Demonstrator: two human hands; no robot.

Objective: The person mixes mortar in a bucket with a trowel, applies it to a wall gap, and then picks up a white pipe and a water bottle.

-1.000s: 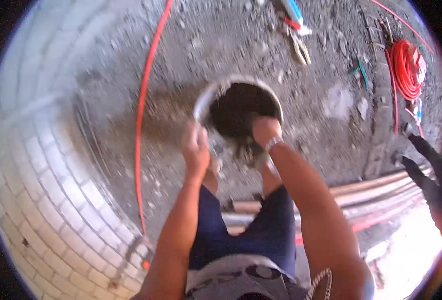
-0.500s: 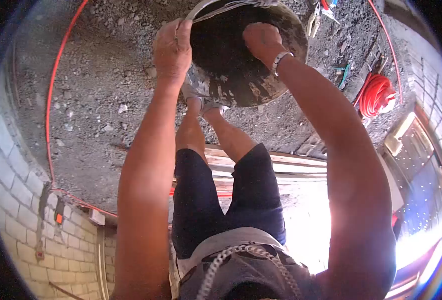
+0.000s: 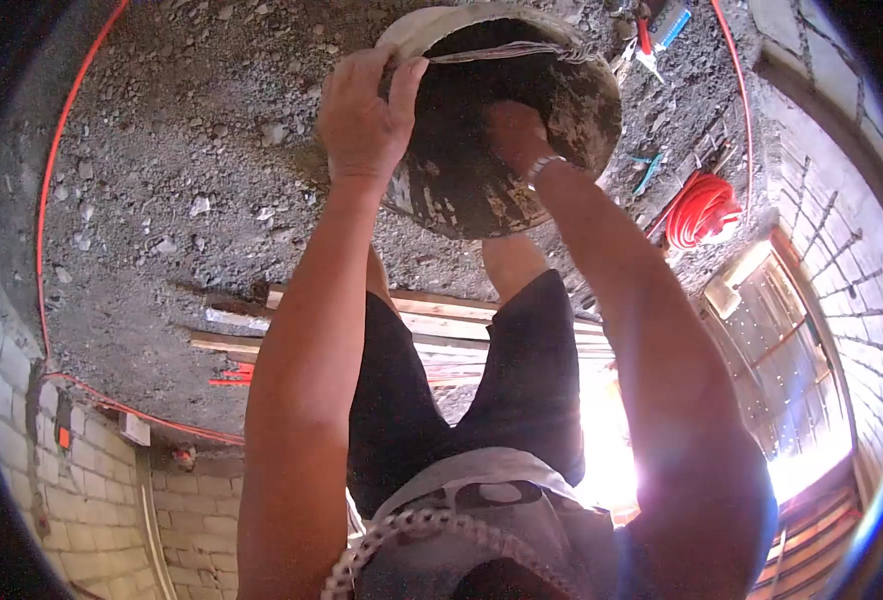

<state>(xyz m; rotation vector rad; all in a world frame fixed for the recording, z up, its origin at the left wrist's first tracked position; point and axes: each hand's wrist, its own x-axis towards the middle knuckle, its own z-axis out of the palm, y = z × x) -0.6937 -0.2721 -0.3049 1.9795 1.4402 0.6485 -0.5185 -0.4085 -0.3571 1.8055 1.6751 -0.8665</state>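
Observation:
A large round bucket with a pale rim and a dark, stained inside stands tilted at the top centre. Strands of wire or cord run across its mouth. My left hand is closed on the rim at its left side, with the thumb near the end of the strands. My right hand reaches down inside the bucket; its fingers are blurred and dark, so what they hold, if anything, is hidden. A light band circles the right wrist.
Gravelly ground surrounds the bucket. A red hose coil, pliers and a blue-labelled tube lie to the right. Wooden boards lie by my legs. A red line runs down the left, near a block wall.
The view has shifted, and more of the bucket's rim and the strands shows. My right hand has gone deeper inside the bucket. My left hand stays at the rim.

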